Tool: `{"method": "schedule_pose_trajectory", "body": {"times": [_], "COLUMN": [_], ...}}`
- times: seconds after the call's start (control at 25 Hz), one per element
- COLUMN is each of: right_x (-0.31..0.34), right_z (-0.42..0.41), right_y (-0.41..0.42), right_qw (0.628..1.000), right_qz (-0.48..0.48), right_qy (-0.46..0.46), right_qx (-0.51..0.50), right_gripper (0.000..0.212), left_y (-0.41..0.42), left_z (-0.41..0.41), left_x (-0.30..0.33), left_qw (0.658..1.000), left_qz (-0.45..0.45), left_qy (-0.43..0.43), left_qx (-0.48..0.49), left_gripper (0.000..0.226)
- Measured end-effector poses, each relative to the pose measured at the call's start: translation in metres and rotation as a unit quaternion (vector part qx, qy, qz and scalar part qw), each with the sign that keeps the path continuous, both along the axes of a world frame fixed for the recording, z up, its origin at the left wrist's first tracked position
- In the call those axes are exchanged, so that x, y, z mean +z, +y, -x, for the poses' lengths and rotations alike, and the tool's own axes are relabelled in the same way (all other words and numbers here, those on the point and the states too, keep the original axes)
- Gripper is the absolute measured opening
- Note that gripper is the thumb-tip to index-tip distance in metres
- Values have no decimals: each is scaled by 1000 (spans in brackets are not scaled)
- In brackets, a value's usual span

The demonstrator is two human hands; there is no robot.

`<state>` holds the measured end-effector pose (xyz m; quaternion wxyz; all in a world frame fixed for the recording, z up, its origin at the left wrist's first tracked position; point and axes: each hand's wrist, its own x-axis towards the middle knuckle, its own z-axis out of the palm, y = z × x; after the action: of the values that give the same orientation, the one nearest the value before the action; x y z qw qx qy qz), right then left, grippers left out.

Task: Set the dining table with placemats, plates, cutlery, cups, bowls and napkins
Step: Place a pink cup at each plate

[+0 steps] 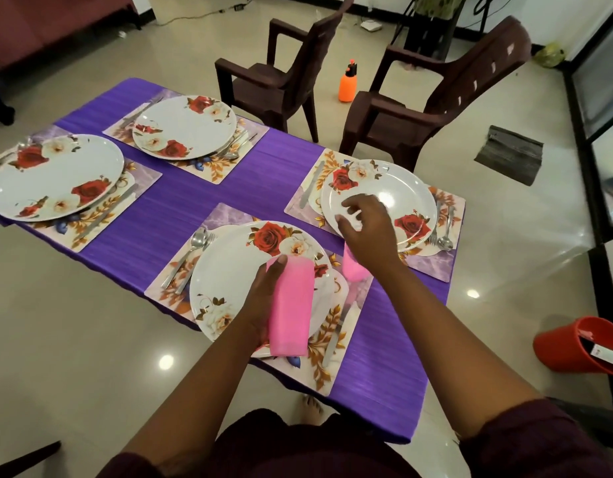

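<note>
left hand (263,301): grip clamped on pink cup (291,308) | right hand (367,229): fingers curled, grip unclear

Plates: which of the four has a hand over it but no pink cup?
The near-right plate, in front of the closer brown chair. The right hand hovers over it; the left hand holds a pink cup over the nearest plate.
</note>
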<state>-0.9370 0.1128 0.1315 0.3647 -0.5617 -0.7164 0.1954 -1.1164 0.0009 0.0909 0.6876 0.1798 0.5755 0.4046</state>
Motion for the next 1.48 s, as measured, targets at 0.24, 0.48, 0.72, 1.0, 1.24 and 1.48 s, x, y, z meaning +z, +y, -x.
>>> {"method": "schedule_pose_trajectory", "body": {"times": [0.24, 0.48, 0.72, 1.0, 1.24, 1.48], "right_x": [28, 9, -7, -13, -4, 41], "right_z": [86, 169, 270, 418, 492, 485], "right_y": [-21, -22, -3, 11, 23, 108], "right_qw": [937, 837, 808, 782, 755, 906], "right_qz": [258, 466, 548, 582, 598, 366], "right_qy": [24, -84, 46, 125, 251, 212], "right_qx": [233, 274, 213, 185, 101, -3], "right_gripper": [32, 59, 69, 73, 59, 65], "left_y": [-12, -21, -7, 12, 37, 42], "left_z": [31, 92, 201, 354, 431, 453], "left_x": [10, 10, 17, 24, 38, 14], "left_qw": [993, 955, 953, 961, 970, 991], "left_qz": [-46, -86, -73, -56, -61, -14], "left_qy": [108, 280, 291, 272, 233, 129], "left_qx": [28, 52, 42, -10, 2, -12], "left_gripper": [84, 92, 86, 62, 58, 61]}}
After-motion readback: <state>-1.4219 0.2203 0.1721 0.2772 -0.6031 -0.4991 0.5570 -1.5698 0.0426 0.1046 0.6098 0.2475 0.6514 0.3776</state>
